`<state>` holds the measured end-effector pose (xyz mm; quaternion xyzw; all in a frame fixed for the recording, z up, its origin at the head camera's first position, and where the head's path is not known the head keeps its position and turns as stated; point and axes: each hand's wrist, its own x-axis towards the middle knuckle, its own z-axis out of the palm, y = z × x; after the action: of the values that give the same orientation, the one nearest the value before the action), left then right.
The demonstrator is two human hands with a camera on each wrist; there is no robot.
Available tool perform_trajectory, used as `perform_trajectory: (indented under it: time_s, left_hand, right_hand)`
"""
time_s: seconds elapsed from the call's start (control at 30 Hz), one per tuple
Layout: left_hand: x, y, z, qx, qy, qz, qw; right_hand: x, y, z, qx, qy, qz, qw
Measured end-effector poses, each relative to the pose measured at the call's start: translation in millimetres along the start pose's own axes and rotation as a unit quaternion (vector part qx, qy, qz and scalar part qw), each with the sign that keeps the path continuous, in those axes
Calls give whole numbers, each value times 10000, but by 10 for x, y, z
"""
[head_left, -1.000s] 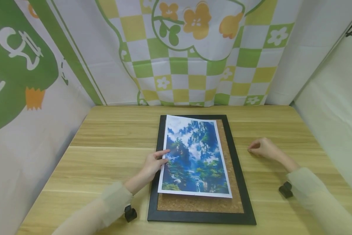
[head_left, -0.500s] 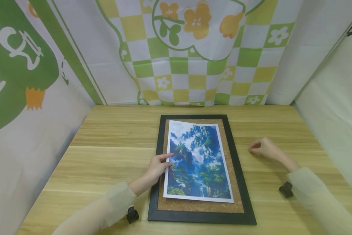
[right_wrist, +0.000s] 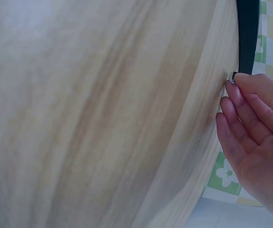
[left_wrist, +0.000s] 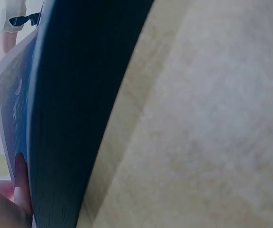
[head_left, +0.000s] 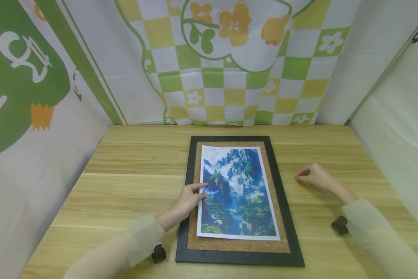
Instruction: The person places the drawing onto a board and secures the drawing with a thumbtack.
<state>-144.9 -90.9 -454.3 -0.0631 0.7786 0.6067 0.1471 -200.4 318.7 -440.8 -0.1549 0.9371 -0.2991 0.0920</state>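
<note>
A printed landscape picture [head_left: 234, 193] with a white border lies over the cork board [head_left: 236, 245], inside its black frame. At the print's left edge my left hand [head_left: 189, 198] pinches the paper, with thumb and forefinger on its face and the other fingers hidden. In the left wrist view the print [left_wrist: 17, 104] rises slightly above the black frame [left_wrist: 74, 109]. Off the frame's right side, my right hand [head_left: 311, 176] stays low over the table. Between its thumb and fingertips, in the right wrist view, it pinches a small, clear, round-edged piece [right_wrist: 230, 76], mostly covered.
The board lies on a wood-grain table [head_left: 135, 186], with bare tabletop at both sides. A green, yellow and white checked curtain [head_left: 229, 85] hangs behind the table's far edge. White cloth walls stand left and right. Small black cameras [head_left: 159, 254] are worn at both wrists.
My left hand has drawn the print toward me and slightly right, so it now sits within the frame, with cork showing at its top edge. The right hand has barely moved.
</note>
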Motion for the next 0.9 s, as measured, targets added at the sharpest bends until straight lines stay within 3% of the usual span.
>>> perform_trajectory:
  time_s: [0.3, 0.53, 0.7, 0.8, 0.83, 0.9]
  left_hand:
    - [10, -9, -4, 278, 92, 392, 9988]
    - [-91, 119, -98, 409, 169, 598, 9972]
    - [-132, 187, -202, 707, 378, 1050, 9912]
    - [-87, 157, -265, 1287, 278, 1702, 9766]
    - [-79, 157, -285, 1543, 172, 2008, 9672]
    - [-55, 156, -324, 2237, -163, 2640, 9381]
  right_hand:
    - [-12, -26, -12, 88, -47, 87, 9999]
    - [-18, -46, -19, 18, -7, 167, 9999]
    - [-7, -45, -23, 53, -39, 208, 9998]
    - [10, -82, -47, 101, -39, 204, 9997]
    - [22, -107, -57, 131, -39, 195, 9997]
    - [61, -160, -76, 172, -34, 179, 9997]
